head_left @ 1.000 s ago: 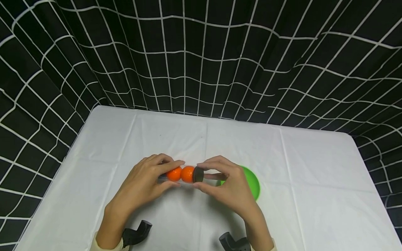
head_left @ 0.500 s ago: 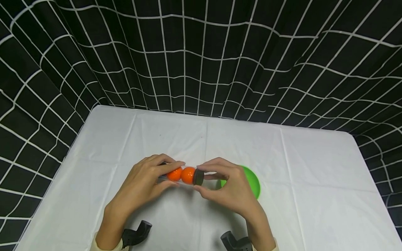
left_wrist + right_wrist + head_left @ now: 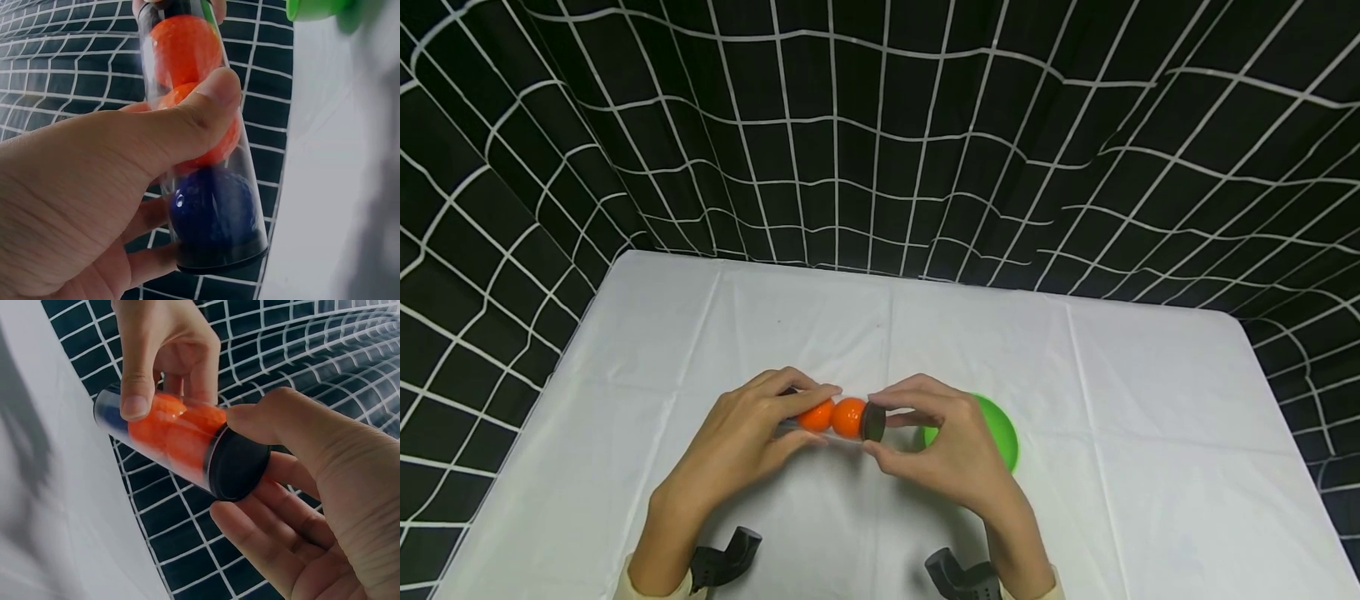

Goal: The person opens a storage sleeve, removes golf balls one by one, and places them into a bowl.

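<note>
A clear tube with black ends is held sideways above the table between both hands. Inside it are two orange balls toward the right end and one dark blue ball at the left end. My left hand grips the tube around its middle, thumb across the near side. At the other end, my right hand holds the black cap between thumb and fingers. The cap sits on the tube's end with no visible gap.
A green bowl stands on the white-covered table, partly hidden behind my right hand. Black curtains with a white grid surround the table's back and sides. A dark camera mount sits on my left wrist.
Both hands and the tube stay almost in place. The right hand's fingers shift very slightly on the cap, and the head view tilts a little.
</note>
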Demonstrator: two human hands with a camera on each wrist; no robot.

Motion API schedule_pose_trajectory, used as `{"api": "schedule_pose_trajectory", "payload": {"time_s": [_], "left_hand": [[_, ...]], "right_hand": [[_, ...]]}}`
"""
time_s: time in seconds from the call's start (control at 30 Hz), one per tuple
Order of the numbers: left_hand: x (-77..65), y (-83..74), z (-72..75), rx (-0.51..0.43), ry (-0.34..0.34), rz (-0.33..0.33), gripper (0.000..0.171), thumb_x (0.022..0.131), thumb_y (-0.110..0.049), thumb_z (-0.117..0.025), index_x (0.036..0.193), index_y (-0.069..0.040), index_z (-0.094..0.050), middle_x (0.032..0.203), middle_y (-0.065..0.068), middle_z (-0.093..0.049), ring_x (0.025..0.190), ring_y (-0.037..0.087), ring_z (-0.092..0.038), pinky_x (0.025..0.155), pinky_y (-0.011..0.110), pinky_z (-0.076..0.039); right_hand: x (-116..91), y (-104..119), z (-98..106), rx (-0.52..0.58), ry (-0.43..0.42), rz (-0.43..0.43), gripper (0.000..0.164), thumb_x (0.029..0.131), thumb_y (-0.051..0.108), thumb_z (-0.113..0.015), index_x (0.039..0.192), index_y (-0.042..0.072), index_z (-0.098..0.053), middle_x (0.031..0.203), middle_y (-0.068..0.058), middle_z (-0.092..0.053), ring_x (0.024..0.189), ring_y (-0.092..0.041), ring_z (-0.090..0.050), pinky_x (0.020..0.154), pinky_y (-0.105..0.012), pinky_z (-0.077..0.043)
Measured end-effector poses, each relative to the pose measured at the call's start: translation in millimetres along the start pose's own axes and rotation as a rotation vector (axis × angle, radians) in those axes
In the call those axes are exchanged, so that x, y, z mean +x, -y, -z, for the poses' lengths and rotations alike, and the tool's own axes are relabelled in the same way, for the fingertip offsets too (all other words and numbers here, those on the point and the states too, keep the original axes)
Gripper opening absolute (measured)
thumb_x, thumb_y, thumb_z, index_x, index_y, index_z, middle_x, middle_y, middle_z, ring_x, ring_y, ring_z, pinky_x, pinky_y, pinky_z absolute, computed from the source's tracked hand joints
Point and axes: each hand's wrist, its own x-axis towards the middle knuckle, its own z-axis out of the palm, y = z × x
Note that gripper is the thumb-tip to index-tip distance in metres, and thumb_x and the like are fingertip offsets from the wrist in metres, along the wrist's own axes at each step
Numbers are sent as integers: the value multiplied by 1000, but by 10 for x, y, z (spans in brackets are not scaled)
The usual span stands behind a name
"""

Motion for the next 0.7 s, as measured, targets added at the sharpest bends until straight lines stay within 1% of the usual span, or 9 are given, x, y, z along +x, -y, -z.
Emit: {"api": "schedule_pose_trajectory", "payload": {"time_s": [0.07, 0.13, 0.23, 0.33, 0.5, 0.7], "left_hand": [[4, 2, 5, 8, -2, 2, 56, 84, -40, -88, 137, -34, -72, 117, -10, -71, 102, 9, -67, 83, 34, -59], [4, 4, 13, 15, -5, 4, 56, 83, -41, -88, 137, -34, -72, 116, -10, -71, 103, 10, -67, 86, 35, -58], [-1, 6, 25, 26, -5, 8, 57, 82, -41, -89, 136, -35, -72, 116, -8, -70, 105, 13, -67, 91, 39, -58], [-4, 3, 28, 34, -4, 11, 58, 81, -41, -90, 136, -34, -72, 116, -7, -71, 106, 15, -67, 94, 41, -57], [-2, -7, 33, 50, -7, 8, 58, 81, -42, -89, 136, -33, -73, 115, -7, -71, 104, 15, -68, 89, 39, -58], [-14, -13, 50, 63, -10, 12, 56, 82, -42, -89, 136, -34, -73, 118, -6, -72, 108, 15, -70, 87, 38, -60]], "right_hand": [[3, 0, -9, 24, -4, -9, 44, 75, 4, -94, 115, 13, -80, 109, 1, -76, 100, -13, -75, 84, -32, -67], [6, -5, -24, 40, -16, -14, 43, 75, 3, -94, 115, 14, -80, 108, 0, -75, 100, -13, -74, 85, -34, -67], [10, -16, -51, 60, -35, -13, 43, 75, 2, -94, 113, 15, -80, 106, 0, -74, 100, -15, -74, 88, -33, -66], [14, -21, -62, 55, -46, -19, 42, 75, 3, -94, 113, 15, -80, 106, -1, -74, 99, -15, -74, 89, -30, -65], [13, -14, -64, 64, -54, -38, 42, 76, 3, -93, 113, 15, -80, 108, -2, -75, 100, -15, -74, 89, -31, -66], [10, -10, -49, 64, -19, -12, 43, 75, 1, -93, 114, 14, -80, 108, -1, -75, 100, -14, -74, 88, -33, -66]]}}
